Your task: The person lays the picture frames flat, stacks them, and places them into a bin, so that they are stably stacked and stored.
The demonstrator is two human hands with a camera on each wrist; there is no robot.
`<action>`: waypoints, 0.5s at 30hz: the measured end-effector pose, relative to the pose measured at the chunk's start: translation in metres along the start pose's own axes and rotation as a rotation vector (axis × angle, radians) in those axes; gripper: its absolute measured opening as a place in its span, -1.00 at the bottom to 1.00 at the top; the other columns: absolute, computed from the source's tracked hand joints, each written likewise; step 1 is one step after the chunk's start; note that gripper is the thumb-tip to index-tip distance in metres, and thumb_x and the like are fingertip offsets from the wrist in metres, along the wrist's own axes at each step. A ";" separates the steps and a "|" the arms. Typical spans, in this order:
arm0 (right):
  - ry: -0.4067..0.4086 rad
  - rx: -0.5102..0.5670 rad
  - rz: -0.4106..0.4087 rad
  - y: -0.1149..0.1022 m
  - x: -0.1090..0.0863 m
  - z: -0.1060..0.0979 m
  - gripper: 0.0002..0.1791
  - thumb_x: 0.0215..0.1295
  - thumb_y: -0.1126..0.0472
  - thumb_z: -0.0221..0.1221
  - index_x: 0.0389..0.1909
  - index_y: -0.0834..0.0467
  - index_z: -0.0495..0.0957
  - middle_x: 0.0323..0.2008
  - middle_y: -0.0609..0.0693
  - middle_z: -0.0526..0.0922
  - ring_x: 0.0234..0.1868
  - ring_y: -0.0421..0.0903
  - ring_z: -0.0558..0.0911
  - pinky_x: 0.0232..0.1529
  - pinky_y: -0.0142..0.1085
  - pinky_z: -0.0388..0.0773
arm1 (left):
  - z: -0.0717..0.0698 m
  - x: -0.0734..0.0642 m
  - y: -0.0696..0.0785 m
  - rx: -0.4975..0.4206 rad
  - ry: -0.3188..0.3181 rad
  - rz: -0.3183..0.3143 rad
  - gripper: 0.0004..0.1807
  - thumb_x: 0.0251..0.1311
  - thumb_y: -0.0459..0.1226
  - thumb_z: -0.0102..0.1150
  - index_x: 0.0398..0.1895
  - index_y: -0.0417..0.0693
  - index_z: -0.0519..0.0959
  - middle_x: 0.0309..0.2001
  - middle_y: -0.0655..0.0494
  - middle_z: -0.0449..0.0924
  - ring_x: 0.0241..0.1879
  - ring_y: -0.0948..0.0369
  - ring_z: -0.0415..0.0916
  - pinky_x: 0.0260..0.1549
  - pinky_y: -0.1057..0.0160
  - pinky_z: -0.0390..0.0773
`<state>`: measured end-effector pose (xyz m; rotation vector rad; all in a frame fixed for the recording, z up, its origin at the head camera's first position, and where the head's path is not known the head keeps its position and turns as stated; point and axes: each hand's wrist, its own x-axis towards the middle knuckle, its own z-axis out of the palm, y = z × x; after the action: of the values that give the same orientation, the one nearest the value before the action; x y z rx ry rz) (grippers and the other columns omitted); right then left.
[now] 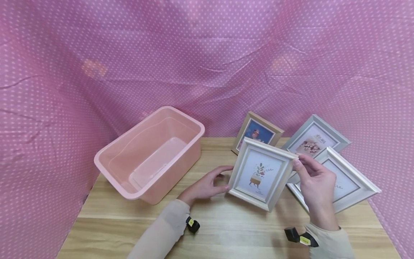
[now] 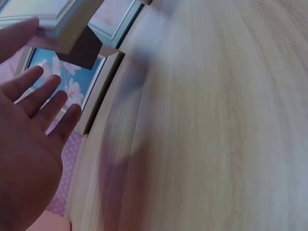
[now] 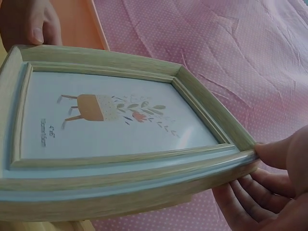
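A cream picture frame point(image 1: 258, 174) with a plant-pot print is held up, tilted, above the table. At its upper right corner my right hand point(image 1: 317, 181) pinches it, thumb in front and fingers behind, as the right wrist view also shows. My left hand point(image 1: 207, 183) is at the frame's left side. In the left wrist view, the fingers of that hand point(image 2: 29, 149) are spread and nearly straight, with the thumb at the frame's edge point(image 2: 62, 38). Behind stand a tan frame point(image 1: 255, 131) with a blue picture and a grey-blue frame point(image 1: 315, 138). A white frame point(image 1: 347, 180) is partly hidden by my right hand.
On the left of the wooden table point(image 1: 226, 230) stands a deep pink plastic bin point(image 1: 176, 172) with its mouth facing up; nothing shows inside it. Pink dotted cloth point(image 1: 207, 72) hangs behind the table and at both sides.
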<state>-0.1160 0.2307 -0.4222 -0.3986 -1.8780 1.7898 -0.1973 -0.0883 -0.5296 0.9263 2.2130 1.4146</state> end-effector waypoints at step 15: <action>-0.085 -0.133 -0.062 -0.006 -0.004 0.014 -0.72 0.43 0.35 0.37 0.08 0.38 0.74 -0.37 -0.51 0.78 -0.30 -0.47 0.77 -0.16 -0.63 0.70 | -0.009 -0.012 -0.010 -0.235 -0.124 -0.002 -0.05 0.51 -0.10 0.20 0.78 -0.11 -0.06 0.77 -0.15 -0.03 0.60 -0.22 0.28 0.66 -0.23 0.21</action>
<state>-0.1199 0.2162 -0.4172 -0.3126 -2.0525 1.6714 -0.1973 -0.1047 -0.5352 0.9020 1.9094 1.5329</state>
